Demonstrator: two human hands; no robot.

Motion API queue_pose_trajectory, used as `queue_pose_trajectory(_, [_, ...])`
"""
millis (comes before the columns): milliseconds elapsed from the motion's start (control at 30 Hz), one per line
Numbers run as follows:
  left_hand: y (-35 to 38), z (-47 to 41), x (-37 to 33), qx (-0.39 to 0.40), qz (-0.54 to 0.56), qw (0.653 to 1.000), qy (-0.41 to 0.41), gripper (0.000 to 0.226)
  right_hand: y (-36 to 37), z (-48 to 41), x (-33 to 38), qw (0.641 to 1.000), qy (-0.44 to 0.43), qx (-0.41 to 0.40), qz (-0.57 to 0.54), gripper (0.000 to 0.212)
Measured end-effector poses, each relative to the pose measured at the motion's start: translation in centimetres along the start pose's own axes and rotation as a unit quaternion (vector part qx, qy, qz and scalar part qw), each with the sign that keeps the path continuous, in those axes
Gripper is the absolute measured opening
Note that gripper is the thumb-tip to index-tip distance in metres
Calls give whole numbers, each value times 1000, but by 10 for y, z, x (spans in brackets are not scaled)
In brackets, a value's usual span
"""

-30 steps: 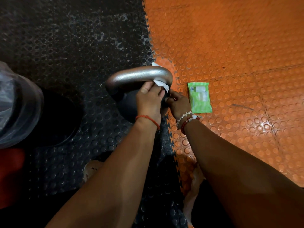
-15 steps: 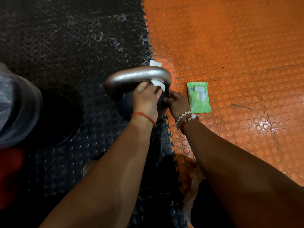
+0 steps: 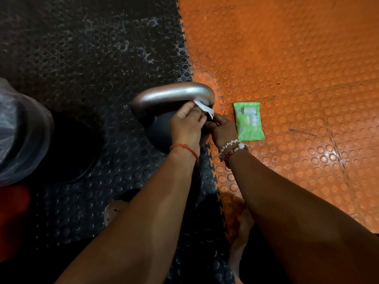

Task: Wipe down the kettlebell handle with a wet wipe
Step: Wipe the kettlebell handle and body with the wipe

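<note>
A black kettlebell (image 3: pixel 162 128) with a silver handle (image 3: pixel 172 95) stands on the seam between black and orange floor mats. My left hand (image 3: pixel 186 124) pinches a white wet wipe (image 3: pixel 203 108) against the underside of the handle near its right bend. My right hand (image 3: pixel 222 130) rests against the kettlebell's right side just below the wipe, fingers curled; whether it touches the wipe's tail is unclear. Most of the wipe is hidden by my fingers.
A green pack of wet wipes (image 3: pixel 248 120) lies on the orange mat (image 3: pixel 287 58) right of the kettlebell. A bin lined with a clear plastic bag (image 3: pixel 18 130) stands at the left on the black mat (image 3: pixel 82 48). My feet show below my forearms.
The wipe has slid from over the handle's right end down to its underside; the piece showing behind the handle is gone. My left hand shifted slightly with it. The right hand stayed put.
</note>
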State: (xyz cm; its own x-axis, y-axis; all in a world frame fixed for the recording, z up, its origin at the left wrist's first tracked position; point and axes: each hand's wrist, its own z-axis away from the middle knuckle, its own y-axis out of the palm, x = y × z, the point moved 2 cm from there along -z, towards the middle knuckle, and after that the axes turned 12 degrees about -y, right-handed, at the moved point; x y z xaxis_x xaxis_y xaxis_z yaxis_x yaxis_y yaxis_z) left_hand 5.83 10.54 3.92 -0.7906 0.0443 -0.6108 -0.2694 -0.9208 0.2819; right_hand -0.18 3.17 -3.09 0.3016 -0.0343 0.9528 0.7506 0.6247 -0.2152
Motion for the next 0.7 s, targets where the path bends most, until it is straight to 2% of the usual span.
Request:
queue_pose_trajectory(267, [1, -3, -1, 1, -5, 1000, 13, 22, 1, 0, 0, 1000, 24, -3, -18, 44])
queue_pose_trajectory(433, [-1, -4, 1, -4, 31, 999, 39, 32, 0, 0, 0, 1000, 17, -4, -8, 46])
queue_pose_trajectory(700, [0, -5, 0, 11, 57, 998, 23, 28, 0, 1, 1, 1000, 25, -9, -5, 45])
